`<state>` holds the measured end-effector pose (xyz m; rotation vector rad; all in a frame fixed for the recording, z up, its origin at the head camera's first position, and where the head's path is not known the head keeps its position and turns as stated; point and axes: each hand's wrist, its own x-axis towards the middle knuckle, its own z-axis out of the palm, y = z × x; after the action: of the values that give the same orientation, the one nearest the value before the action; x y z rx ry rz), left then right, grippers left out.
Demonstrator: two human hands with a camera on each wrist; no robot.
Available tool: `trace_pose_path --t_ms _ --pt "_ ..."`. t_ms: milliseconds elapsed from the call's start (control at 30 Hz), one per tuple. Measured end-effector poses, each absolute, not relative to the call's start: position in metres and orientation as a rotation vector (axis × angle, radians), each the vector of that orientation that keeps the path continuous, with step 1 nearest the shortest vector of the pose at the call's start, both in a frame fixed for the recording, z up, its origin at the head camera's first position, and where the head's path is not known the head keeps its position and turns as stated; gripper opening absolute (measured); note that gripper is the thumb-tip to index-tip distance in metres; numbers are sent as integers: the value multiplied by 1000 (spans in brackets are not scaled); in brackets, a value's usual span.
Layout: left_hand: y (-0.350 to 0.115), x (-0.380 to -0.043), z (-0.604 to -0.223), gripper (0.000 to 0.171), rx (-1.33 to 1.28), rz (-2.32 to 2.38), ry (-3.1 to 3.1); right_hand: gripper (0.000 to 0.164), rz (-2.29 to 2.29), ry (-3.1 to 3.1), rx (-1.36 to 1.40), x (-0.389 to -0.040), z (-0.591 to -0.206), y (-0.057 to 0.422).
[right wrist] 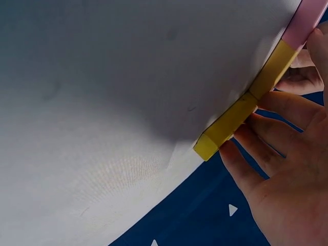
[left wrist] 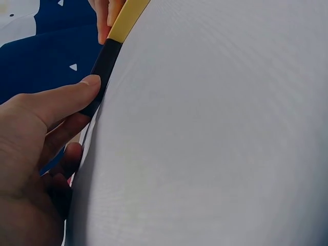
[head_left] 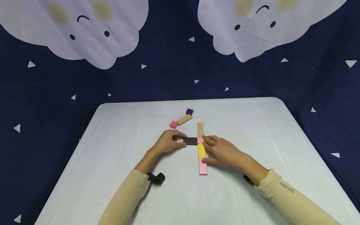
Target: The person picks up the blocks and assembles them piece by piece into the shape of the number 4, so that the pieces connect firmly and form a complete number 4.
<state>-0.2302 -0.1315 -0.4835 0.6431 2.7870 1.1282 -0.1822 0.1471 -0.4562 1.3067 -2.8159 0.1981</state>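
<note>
The left hand [head_left: 167, 141] has thumb and fingertips pinched on the outer end of a black block [head_left: 190, 141], a smooth, flat-topped bar lying on the counter [head_left: 253, 125]. The bar's other end meets a small pink block [head_left: 200, 140], part of a straight column of flat, crisp-edged pieces laid end to end: a pale wooden block [head_left: 200, 129] at the far end, then the small pink one, then a bright yellow block [head_left: 201, 150], and a longer pink block [head_left: 202, 169] nearest the person. The right hand [head_left: 225, 151] is released, its fingers lightly spread, fingertips resting at the column's right edge and thumb on the longer pink block; the right wrist view shows a bevel-ended yellow piece [right wrist: 225, 123] along those fingers. Farther back, a dark purple block [head_left: 189, 111], a tan wooden stick [head_left: 184, 119] and a coral block [head_left: 173, 124] form a slanting chain. The counter's white covering is faintly creased, with rounded far corners. Behind hangs navy fabric [head_left: 168, 84] printed with pale clouds [head_left: 92, 47] and small white triangles [head_left: 192, 39]. Both cream sleeves [head_left: 123, 197] look soft and rumpled.
</note>
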Motion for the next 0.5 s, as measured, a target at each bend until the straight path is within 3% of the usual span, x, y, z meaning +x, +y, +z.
trace_pose_path --t_ms 500 --pt "-132 -229 -482 38 611 1130 2771 76 214 -2825 1309 -181 -453 144"
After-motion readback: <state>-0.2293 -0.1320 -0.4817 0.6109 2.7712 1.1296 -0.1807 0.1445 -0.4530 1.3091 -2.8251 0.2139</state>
